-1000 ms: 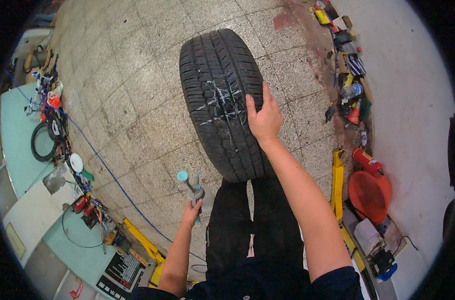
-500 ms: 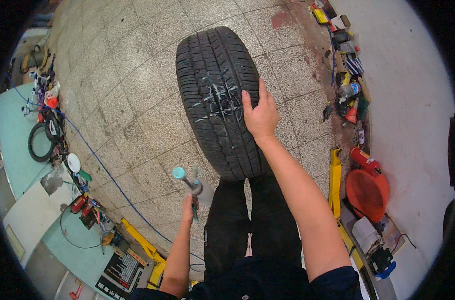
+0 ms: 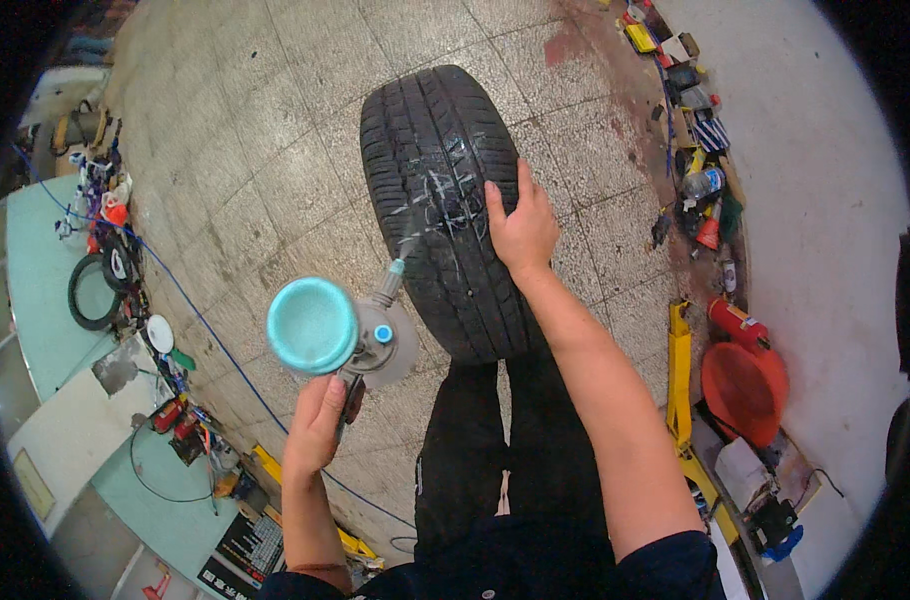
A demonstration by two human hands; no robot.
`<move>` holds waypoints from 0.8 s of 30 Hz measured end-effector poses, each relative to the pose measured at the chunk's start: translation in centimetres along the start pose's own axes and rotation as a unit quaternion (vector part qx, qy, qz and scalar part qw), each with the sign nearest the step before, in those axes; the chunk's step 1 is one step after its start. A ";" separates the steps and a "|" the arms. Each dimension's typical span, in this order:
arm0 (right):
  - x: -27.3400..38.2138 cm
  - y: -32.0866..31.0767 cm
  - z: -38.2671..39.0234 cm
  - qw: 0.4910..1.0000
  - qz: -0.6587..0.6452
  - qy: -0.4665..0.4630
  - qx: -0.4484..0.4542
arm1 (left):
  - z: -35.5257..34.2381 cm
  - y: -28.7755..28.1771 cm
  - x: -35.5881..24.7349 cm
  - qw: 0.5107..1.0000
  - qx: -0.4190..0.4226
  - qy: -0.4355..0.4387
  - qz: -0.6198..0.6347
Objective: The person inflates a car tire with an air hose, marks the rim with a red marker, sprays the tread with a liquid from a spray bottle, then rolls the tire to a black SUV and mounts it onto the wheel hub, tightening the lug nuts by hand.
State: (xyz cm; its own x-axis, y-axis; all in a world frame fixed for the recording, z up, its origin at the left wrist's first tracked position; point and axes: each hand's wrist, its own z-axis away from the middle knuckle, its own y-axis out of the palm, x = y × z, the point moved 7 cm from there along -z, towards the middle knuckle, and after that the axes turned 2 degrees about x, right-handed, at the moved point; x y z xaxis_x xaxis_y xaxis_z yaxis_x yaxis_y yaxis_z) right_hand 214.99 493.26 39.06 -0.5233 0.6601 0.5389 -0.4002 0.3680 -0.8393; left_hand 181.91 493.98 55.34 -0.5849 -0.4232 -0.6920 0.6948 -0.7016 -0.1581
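Note:
An upright black tyre point(image 3: 440, 290) with pale scrawled marks on its tread stands just in front of my black-trousered legs. My right hand point(image 3: 523, 225) grips its right side, thumb on the tread and fingers over the edge. My left hand point(image 3: 318, 420) is closed on the handle of a translucent pump spray bottle point(image 3: 390, 350) with a large turquoise pump top point(image 3: 311, 323). The bottle is at the tyre's lower left, its turquoise-tipped nozzle point(image 3: 395, 268) pointed at the marked tread, with a faint pale haze at the tip.
A cluttered green counter point(image 3: 45, 260) runs along the left, with small tyres point(image 3: 95, 290) and tools. A blue hose point(image 3: 225, 350) crosses the tiled floor. Yellow metal arms point(image 3: 678, 375), a red extinguisher point(image 3: 737, 325), a red tub point(image 3: 743, 390) and assorted items line the white wall at right.
My left hand has raised the spray bottle up and toward the camera, swinging its nozzle onto the tread. My right hand stays on the tyre, which has shifted only slightly.

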 end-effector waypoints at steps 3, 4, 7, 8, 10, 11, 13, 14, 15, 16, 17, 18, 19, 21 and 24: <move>0.2 0.0 -0.3 1.000 -0.004 0.002 0.009 | 0.2 1.1 -1.2 0.999 -0.014 -0.013 -0.034; 0.2 0.0 -0.4 1.000 -0.009 0.006 0.018 | 0.1 1.4 -1.0 1.000 -0.005 -0.015 -0.018; 0.1 0.1 -0.5 1.000 -0.016 0.004 0.016 | 0.0 1.9 -0.2 1.000 0.013 -0.021 0.015; 0.1 0.2 -0.5 1.000 -0.016 0.002 0.012 | 0.3 1.9 0.1 1.000 0.014 -0.022 0.017; -0.1 0.2 -0.4 1.000 -0.015 -0.001 0.004 | 0.6 1.8 1.3 0.999 0.001 -0.025 0.029; -0.1 0.3 -0.3 1.000 -0.017 0.004 0.011 | 0.7 1.6 2.3 0.999 -0.015 -0.028 0.039; -0.1 0.3 -0.5 0.999 -0.020 0.013 0.023 | 0.4 1.0 5.2 0.995 -0.033 -0.044 0.082; 0.0 0.2 -0.6 0.999 -0.017 0.015 0.028 | 0.1 0.6 7.5 0.991 -0.036 -0.058 0.114; 0.0 0.2 -0.6 0.999 -0.014 0.016 0.034 | -0.1 0.6 9.9 0.986 -0.039 -0.072 0.147; -0.1 0.3 -0.5 0.999 -0.012 0.019 0.040 | -0.1 0.9 11.6 0.989 -0.048 -0.063 0.123; 0.0 0.2 -0.6 0.999 -0.013 0.020 0.040 | -0.1 1.3 13.2 0.992 -0.058 -0.053 0.099; 0.1 0.2 -0.6 0.999 -0.015 0.021 0.039 | 0.0 1.6 15.3 0.994 -0.068 -0.043 0.074; 0.2 0.1 -0.6 0.999 -0.017 0.022 0.038 | -0.2 1.9 18.9 0.990 -0.068 -0.073 0.099; 0.4 0.1 -0.6 0.999 -0.017 0.013 0.033 | -0.5 3.0 23.5 0.979 -0.110 -0.142 0.093; 0.1 0.1 -0.8 0.999 -0.020 0.008 0.024 | -1.1 5.3 26.6 0.973 -0.160 -0.154 0.069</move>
State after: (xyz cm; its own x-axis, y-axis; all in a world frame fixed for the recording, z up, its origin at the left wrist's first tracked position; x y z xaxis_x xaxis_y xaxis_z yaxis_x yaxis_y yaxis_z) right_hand 215.45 493.90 38.95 -0.4935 0.6566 0.5704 -0.4572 0.3621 -0.8123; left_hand 170.48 479.66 35.27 -0.5399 -0.6867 -0.4867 0.8416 -0.4323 -0.3237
